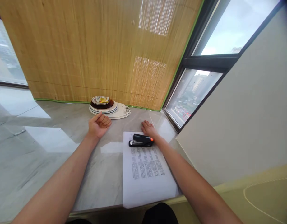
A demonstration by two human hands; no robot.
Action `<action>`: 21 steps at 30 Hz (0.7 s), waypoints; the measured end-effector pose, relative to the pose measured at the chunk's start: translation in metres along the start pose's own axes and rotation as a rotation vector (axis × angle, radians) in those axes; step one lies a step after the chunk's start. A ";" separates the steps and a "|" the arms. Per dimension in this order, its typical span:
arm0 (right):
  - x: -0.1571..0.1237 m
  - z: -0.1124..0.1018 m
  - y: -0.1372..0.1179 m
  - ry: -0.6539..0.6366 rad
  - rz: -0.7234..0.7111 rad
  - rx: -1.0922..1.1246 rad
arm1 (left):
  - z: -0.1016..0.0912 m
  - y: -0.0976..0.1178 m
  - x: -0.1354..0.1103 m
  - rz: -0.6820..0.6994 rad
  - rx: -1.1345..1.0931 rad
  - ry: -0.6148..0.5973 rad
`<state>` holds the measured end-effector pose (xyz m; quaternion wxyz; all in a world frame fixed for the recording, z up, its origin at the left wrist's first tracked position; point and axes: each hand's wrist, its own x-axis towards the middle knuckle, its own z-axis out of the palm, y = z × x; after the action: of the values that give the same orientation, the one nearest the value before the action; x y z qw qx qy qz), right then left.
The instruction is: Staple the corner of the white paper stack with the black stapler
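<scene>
Our left hand (99, 124) rests on the pale grey marble-look countertop (40, 155) with the palm turned up and the fingers curled loosely inward, pinching nothing. It lies just in front of a stack of round ceramic plates (103, 105), the top one brown-rimmed with a yellow scrap on it. Our right hand (148, 128) lies palm down at the far right corner of a white printed sheet of paper (146, 174). Its fingers stretch forward, close together and flat on the counter, and grip nothing. The black desk stapler with the orange-red end (141, 140) lies closed across the top edge of the sheet, just beside the right wrist. We cannot tell whether the wrist touches it. The sheet itself lies flat, its near edge hanging slightly past the counter's front edge. Behind everything hangs a woven bamboo blind with a green border (87, 46), and a dark-framed window (194, 93) opens to the right. As we judge it, the work stands at a pause: both hands are empty and the stapler sits unheld on the paper. Taking it up would call for the right hand to draw back and close over its body, while the left hand, now well apart from the sheet, would have to come across to steady the paper.
</scene>
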<state>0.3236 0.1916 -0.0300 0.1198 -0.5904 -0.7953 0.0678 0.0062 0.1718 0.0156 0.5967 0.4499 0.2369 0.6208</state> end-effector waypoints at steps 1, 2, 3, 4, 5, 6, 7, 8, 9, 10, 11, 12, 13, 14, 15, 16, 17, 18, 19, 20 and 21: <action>0.006 0.006 -0.017 -0.004 -0.024 -0.001 | -0.001 0.001 -0.001 0.012 -0.005 0.008; 0.013 0.013 -0.037 -0.015 -0.059 -0.002 | -0.003 0.002 -0.002 0.016 -0.017 0.008; 0.020 0.020 -0.058 -0.027 -0.099 0.000 | -0.005 0.004 -0.004 0.014 -0.038 -0.001; 0.027 0.027 -0.080 -0.016 -0.112 0.004 | -0.008 0.005 -0.005 0.004 -0.065 -0.019; 0.034 0.033 -0.101 -0.001 -0.104 0.006 | -0.011 0.006 -0.006 -0.010 -0.095 -0.040; 0.040 0.038 -0.120 0.010 -0.098 0.009 | -0.014 0.007 -0.007 -0.020 -0.123 -0.058; 0.045 0.041 -0.135 0.027 -0.089 0.013 | -0.018 0.008 -0.007 -0.020 -0.146 -0.068; 0.048 0.043 -0.147 0.054 -0.067 0.018 | -0.021 0.009 -0.007 -0.011 -0.157 -0.068; 0.049 0.043 -0.155 0.097 -0.051 0.027 | -0.023 0.009 -0.007 0.007 -0.156 -0.059; 0.048 0.042 -0.158 0.154 -0.042 0.035 | -0.025 0.009 -0.007 0.022 -0.141 -0.048; 0.046 0.040 -0.158 0.218 -0.044 0.045 | -0.026 0.009 -0.006 0.033 -0.117 -0.042; 0.041 0.037 -0.155 0.274 -0.065 0.061 | -0.027 0.008 -0.006 0.033 -0.094 -0.046; 0.037 0.034 -0.150 0.306 -0.112 0.082 | -0.027 0.008 -0.005 0.026 -0.080 -0.057; 0.032 0.031 -0.144 0.302 -0.188 0.105 | -0.027 0.007 -0.005 0.021 -0.082 -0.072; 0.028 0.029 -0.138 0.267 -0.281 0.128 | -0.026 0.007 -0.005 0.021 -0.100 -0.086; 0.024 0.027 -0.132 0.210 -0.378 0.149 | -0.025 0.008 -0.005 0.030 -0.130 -0.094; 0.021 0.026 -0.126 0.144 -0.469 0.162 | -0.024 0.008 -0.005 0.044 -0.160 -0.095; 0.019 0.025 -0.121 0.085 -0.537 0.169 | -0.022 0.009 -0.005 0.060 -0.180 -0.088; 0.016 0.023 -0.117 0.040 -0.576 0.173 | -0.020 0.010 -0.004 0.079 -0.180 -0.075; 0.013 0.022 -0.113 0.012 -0.589 0.177 | -0.017 0.009 -0.003 0.098 -0.153 -0.060; 0.009 0.020 -0.108 -0.006 -0.585 0.181 | -0.013 0.008 -0.002 0.117 -0.087 -0.047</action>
<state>0.2162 0.1691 -0.0216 0.1841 -0.3230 -0.9226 0.1027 -0.0096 0.1719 0.0155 0.5838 0.4512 0.1688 0.6536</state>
